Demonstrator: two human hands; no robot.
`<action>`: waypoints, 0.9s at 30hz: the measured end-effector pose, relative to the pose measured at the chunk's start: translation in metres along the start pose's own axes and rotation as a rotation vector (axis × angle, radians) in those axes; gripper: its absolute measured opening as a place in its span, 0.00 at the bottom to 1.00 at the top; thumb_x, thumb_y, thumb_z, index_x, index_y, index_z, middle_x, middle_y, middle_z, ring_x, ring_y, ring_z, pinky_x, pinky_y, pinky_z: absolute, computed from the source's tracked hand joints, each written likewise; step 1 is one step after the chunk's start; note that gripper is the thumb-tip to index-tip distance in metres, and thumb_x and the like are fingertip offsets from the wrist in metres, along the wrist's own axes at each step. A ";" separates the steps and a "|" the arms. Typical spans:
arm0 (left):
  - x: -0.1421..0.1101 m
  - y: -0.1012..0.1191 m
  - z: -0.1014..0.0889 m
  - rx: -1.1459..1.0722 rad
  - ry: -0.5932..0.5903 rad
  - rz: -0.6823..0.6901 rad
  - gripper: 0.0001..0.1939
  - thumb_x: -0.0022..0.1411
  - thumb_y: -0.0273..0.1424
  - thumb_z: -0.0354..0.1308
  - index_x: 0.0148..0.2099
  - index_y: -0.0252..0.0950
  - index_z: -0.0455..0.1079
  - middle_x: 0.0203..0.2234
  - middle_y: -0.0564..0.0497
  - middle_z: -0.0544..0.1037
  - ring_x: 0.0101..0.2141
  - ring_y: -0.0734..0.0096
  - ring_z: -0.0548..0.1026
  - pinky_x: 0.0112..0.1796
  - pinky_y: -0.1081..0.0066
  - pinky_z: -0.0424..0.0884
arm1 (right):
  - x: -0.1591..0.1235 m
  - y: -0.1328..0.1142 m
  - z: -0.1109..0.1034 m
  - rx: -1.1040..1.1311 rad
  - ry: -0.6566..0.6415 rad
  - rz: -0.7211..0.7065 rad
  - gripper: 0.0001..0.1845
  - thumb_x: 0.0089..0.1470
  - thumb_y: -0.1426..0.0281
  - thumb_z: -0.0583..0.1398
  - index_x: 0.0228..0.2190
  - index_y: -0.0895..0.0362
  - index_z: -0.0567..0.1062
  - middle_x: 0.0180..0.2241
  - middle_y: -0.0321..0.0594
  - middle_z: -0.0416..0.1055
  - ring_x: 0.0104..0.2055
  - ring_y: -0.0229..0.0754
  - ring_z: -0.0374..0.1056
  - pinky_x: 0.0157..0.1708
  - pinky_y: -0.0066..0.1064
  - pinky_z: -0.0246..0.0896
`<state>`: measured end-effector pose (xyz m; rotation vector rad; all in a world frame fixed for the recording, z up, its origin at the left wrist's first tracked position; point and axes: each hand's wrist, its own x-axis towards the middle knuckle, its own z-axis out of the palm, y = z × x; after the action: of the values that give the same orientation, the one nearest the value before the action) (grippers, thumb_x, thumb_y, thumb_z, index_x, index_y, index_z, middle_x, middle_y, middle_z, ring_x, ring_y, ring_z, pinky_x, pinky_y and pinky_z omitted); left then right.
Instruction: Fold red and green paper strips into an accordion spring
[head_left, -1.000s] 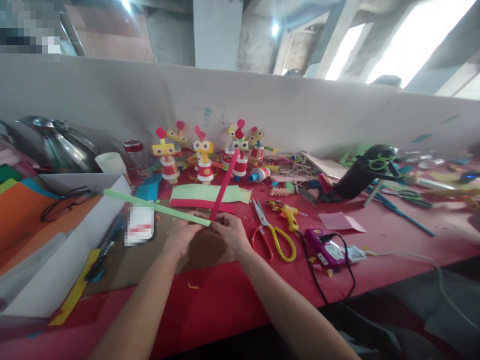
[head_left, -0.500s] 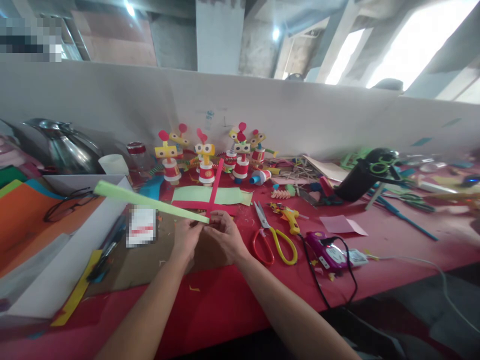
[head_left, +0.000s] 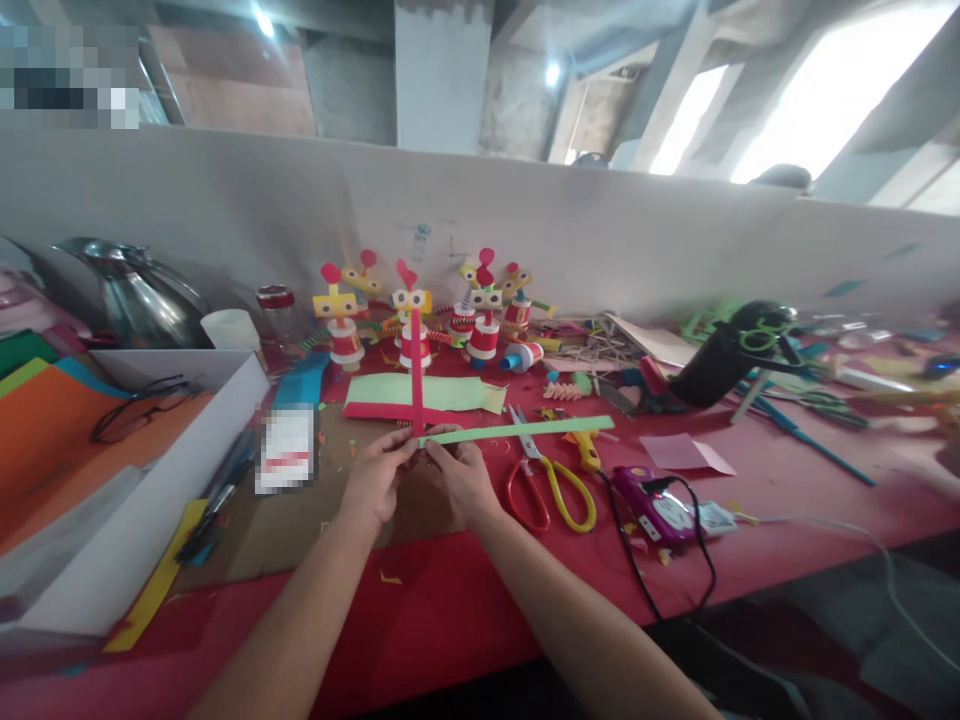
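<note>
My left hand (head_left: 373, 483) and my right hand (head_left: 457, 478) meet over a brown cardboard sheet (head_left: 292, 525) near the table's front edge. Both pinch the joined ends of two paper strips. The green strip (head_left: 517, 431) runs out to the right, over the scissors. The red strip (head_left: 416, 365) points straight away from me toward the paper-cup figures. The crossing point sits between my fingertips and is partly hidden.
Red-and-yellow scissors (head_left: 551, 485) and a purple glue gun (head_left: 651, 500) with its black cord lie right of my hands. Green and red paper sheets (head_left: 420, 395) lie behind them, then several paper-cup figures (head_left: 412, 325). A white box (head_left: 150, 470) with glasses and coloured paper stands at left.
The green strip has swung from pointing left to pointing right across the scissors. The red strip has turned from a rightward slant to straight ahead. Both hands stayed in place.
</note>
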<state>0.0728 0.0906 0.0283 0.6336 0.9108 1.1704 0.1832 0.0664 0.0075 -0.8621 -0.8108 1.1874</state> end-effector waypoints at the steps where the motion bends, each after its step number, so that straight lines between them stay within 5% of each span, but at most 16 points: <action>1: 0.000 0.001 0.000 0.004 -0.007 -0.022 0.16 0.37 0.23 0.70 0.34 0.30 0.76 0.24 0.48 0.79 0.24 0.76 0.73 0.29 0.75 0.68 | 0.000 -0.001 0.000 -0.004 0.004 0.003 0.11 0.45 0.67 0.65 0.32 0.55 0.71 0.25 0.32 0.70 0.29 0.37 0.66 0.34 0.30 0.61; 6: 0.000 0.007 -0.003 0.027 0.002 -0.079 0.10 0.42 0.24 0.69 0.32 0.30 0.76 0.24 0.48 0.78 0.25 0.75 0.74 0.31 0.74 0.71 | -0.001 -0.006 0.000 -0.066 0.015 0.013 0.08 0.44 0.69 0.64 0.30 0.56 0.72 0.23 0.32 0.70 0.26 0.36 0.65 0.31 0.29 0.61; 17: 0.004 0.003 -0.007 0.075 -0.013 -0.041 0.14 0.38 0.28 0.72 0.29 0.31 0.74 0.23 0.52 0.76 0.25 0.75 0.74 0.32 0.73 0.70 | 0.002 -0.009 -0.001 -0.093 0.022 -0.002 0.08 0.43 0.68 0.65 0.29 0.57 0.74 0.22 0.32 0.71 0.26 0.36 0.66 0.30 0.28 0.61; 27: 0.007 -0.005 -0.009 0.213 0.054 0.211 0.19 0.38 0.39 0.71 0.33 0.34 0.75 0.26 0.51 0.77 0.28 0.70 0.74 0.35 0.68 0.70 | 0.006 -0.013 0.005 -0.065 -0.032 0.157 0.11 0.40 0.64 0.67 0.24 0.60 0.77 0.23 0.37 0.73 0.26 0.36 0.66 0.31 0.29 0.59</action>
<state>0.0685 0.0953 0.0185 0.8906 1.0419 1.2931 0.1851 0.0709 0.0216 -0.9765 -0.8227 1.3208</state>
